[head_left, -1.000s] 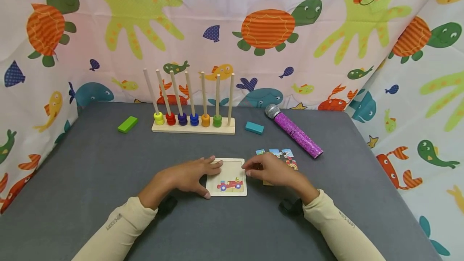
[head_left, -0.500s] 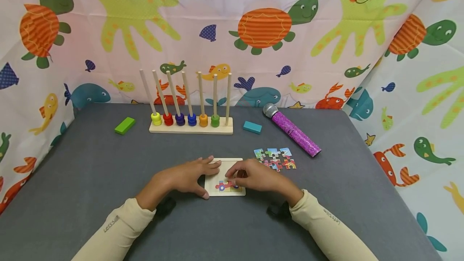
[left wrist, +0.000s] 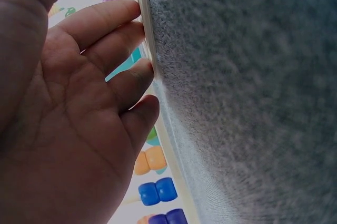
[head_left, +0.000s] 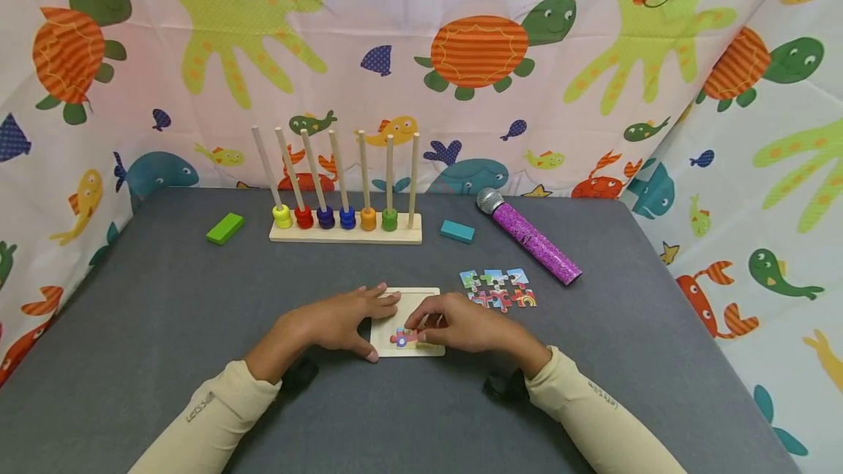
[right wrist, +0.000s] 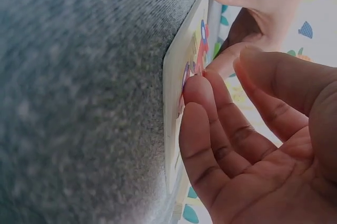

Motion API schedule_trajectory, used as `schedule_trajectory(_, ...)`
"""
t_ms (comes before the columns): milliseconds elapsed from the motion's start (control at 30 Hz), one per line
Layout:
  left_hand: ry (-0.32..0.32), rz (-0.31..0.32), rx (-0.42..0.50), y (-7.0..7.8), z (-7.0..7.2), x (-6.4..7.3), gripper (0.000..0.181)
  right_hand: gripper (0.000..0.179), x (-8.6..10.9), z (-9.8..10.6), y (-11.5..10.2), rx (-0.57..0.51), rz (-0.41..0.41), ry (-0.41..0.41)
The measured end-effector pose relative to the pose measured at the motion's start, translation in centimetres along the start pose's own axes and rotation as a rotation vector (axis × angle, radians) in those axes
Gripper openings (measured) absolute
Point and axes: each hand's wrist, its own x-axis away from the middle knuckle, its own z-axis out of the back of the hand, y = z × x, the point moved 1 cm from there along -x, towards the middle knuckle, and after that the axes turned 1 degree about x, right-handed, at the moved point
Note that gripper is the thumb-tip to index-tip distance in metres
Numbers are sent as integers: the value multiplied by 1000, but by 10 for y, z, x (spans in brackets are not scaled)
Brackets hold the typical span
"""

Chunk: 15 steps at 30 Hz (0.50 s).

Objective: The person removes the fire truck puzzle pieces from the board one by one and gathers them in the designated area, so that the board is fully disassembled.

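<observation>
A pale wooden puzzle board (head_left: 395,319) lies on the table, with joined jigsaw pieces (head_left: 399,339) of a red vehicle in its lower part. At the board's left side rests my left hand (head_left: 336,320), thumb by the lower left corner and fingers on the upper left. In the left wrist view its fingertips (left wrist: 143,74) touch the board's edge. My right hand (head_left: 470,324) is over the board's right half. In the right wrist view its bent fingers (right wrist: 197,95) touch the pieces, while the thumb stands apart. Those fingers partly hide the pieces.
Several loose jigsaw pieces (head_left: 498,290) lie right of the board. Behind stand a peg abacus (head_left: 345,235) with coloured beads, a teal block (head_left: 457,231) and a green block (head_left: 225,228). A glittery purple microphone (head_left: 536,243) lies at the back right.
My right hand has moved left from the board's right edge onto the pieces, uncovering the loose jigsaw pieces beside the board. My left hand has stayed at the board's left side.
</observation>
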Motion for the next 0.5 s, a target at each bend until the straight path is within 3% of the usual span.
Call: schedule_trajectory(500, -2, -11, 18, -1, 0, 1, 79, 27, -9, -2, -3, 43, 37, 5)
